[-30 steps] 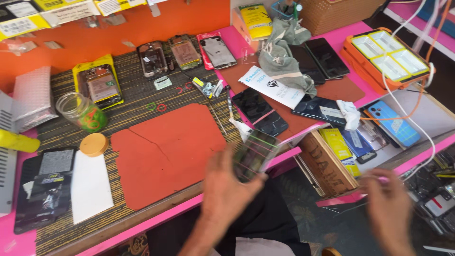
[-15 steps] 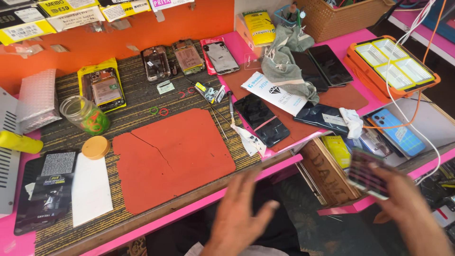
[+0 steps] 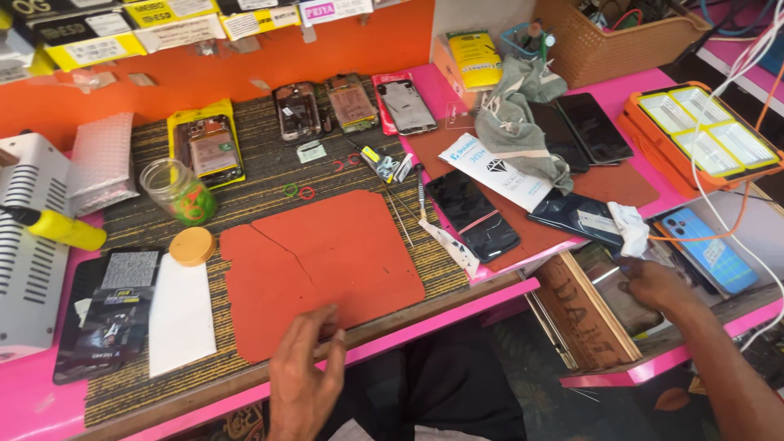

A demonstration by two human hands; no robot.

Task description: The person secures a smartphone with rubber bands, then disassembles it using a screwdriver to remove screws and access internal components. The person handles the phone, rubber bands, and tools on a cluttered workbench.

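Observation:
My left hand rests with spread fingers on the front edge of a cracked orange-red work mat, holding nothing. My right hand reaches into an open wooden drawer at the bench's right end. Its fingers curl down over shiny items inside, and whether they grip anything is hidden. A dark phone lies just right of the mat, with a screwdriver beside it.
At the back lie several opened phone bodies. A glass jar and its orange lid sit left of the mat, near a white machine. To the right lie a grey cloth, an orange compartment case and a blue phone.
A phone-sized piece went from my left hand to my right hand, which carried it right and down into the drawer. My left hand dropped onto the mat's front edge.

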